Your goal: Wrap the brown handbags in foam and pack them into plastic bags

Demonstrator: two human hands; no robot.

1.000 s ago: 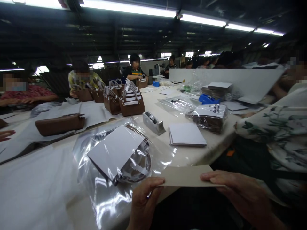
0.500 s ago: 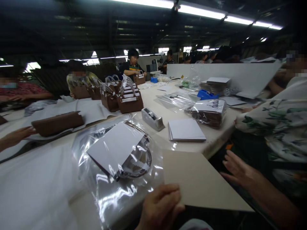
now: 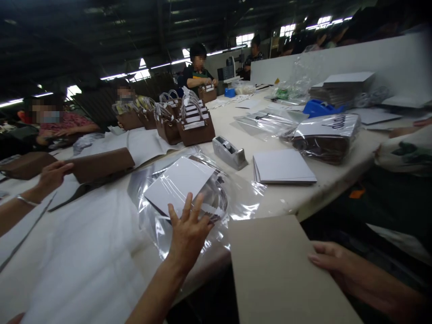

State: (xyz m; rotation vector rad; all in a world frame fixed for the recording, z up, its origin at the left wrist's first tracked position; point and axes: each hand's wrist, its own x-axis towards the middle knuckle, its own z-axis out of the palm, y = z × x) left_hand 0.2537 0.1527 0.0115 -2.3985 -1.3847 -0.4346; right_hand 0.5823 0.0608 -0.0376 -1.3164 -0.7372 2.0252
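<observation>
Clear plastic bag (image 3: 162, 236) lies near the table (image 3: 293, 198) edge, glossy, wrinkled, with a blank white card (image 3: 180, 183) seen through the film. Left hand (image 3: 189, 227): fingers spread on it, gripping nothing, probably to keep slick film from sliding. Tape dispenser (image 3: 230, 153) just beyond, presumably for easy reach. Cardboard sheet (image 3: 275, 265) by the table edge: tan-grey, matte, flat. Right hand (image 3: 327, 263) pinches its right edge, likely to keep it level.
</observation>
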